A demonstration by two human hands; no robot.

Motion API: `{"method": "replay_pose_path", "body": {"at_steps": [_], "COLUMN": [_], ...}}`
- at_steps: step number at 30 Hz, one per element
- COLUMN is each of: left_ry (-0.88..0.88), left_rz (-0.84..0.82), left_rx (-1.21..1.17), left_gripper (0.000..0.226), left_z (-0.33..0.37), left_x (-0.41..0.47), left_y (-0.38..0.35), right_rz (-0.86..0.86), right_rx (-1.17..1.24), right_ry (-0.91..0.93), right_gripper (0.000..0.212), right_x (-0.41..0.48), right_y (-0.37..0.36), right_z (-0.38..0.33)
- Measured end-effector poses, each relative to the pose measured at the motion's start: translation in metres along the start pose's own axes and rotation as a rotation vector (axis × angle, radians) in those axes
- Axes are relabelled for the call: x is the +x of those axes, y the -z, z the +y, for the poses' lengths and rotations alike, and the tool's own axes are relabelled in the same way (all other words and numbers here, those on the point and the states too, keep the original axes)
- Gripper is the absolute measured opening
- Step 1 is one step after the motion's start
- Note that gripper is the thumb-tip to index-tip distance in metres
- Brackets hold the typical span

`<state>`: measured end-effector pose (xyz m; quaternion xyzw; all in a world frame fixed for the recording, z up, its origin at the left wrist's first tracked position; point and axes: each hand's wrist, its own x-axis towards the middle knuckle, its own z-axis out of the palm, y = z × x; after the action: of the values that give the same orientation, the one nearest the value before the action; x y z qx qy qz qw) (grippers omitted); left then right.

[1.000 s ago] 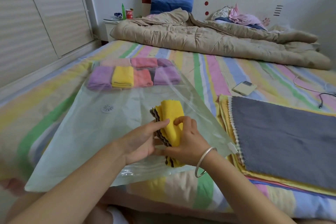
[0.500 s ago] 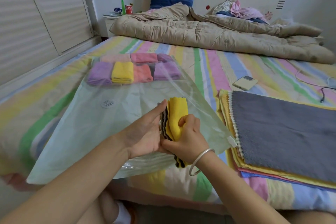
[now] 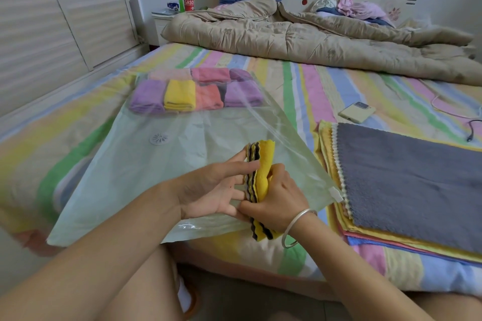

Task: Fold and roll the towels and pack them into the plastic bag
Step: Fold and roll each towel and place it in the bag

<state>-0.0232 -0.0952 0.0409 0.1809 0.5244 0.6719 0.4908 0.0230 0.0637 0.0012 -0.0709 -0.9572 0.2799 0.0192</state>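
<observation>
One towel (image 3: 262, 172), yellow with dark layers, is the piece in hand, and it has turned since a second ago: then its broad yellow face was toward me, now it stands on edge with the stacked wavy layers showing along its left side. I read that as the fold being done and the bundle being squared up and tightened before it goes in; it is not yet rolled as snugly as the ones already packed, and it is still outside the bag. My right hand (image 3: 276, 203) grips it, fingers (image 3: 273, 172) curled round the yellow side and the thumb underneath near the lower end, with the tail of the towel hanging out below my wrist. My left hand (image 3: 214, 187) has gone from a loose touch to flat: its fingers (image 3: 242, 164) are straight and spread a little, pressing against the layered edge, not wrapped round anything. The towel is held up over the bag (image 3: 156, 177), above the bag's near right corner, by the near edge of the bed (image 3: 300, 81). At the bag's far end sit the rolls (image 3: 180, 94) already packed, purple, yellow and pink, in two rows. Just beside my right hand, at the bed's near right corner, lies the stack (image 3: 407, 177) of flat towels still to fold, grey on top.
</observation>
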Motion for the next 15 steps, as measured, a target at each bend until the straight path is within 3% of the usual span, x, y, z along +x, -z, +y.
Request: {"method": "replay_pose_path", "body": {"at_steps": [3, 6, 8, 11, 13, 15], "left_ry": [-0.001, -0.047, -0.078, 0.089, 0.041, -0.193], "left_rz": [0.064, 0.313, 0.471, 0.319, 0.303, 0.386], "left_rx": [0.065, 0.324, 0.777, 1.634, 1.847, 1.844], "left_gripper": [0.064, 0.052, 0.062, 0.095, 0.092, 0.067], "left_z": [0.003, -0.003, -0.014, -0.036, -0.047, -0.048], "left_x": [-0.007, -0.013, -0.020, -0.035, -0.043, -0.047], "left_y": [0.004, 0.008, 0.019, 0.040, 0.054, 0.061], "right_rz": [-0.018, -0.063, -0.066, -0.046, -0.041, -0.041], "right_rx": [0.043, 0.220, 0.345, 0.411, 0.402, 0.388], "right_ry": [0.004, -0.045, -0.113, -0.150, -0.111, -0.019], "right_gripper": [0.057, 0.048, 0.042, 0.037, 0.041, 0.037], "right_x": [-0.003, -0.004, -0.005, -0.007, -0.009, -0.012], "right_y": [0.001, 0.004, 0.007, 0.009, 0.013, 0.018], "right_z": [0.001, 0.008, 0.015, 0.028, 0.032, 0.031]}}
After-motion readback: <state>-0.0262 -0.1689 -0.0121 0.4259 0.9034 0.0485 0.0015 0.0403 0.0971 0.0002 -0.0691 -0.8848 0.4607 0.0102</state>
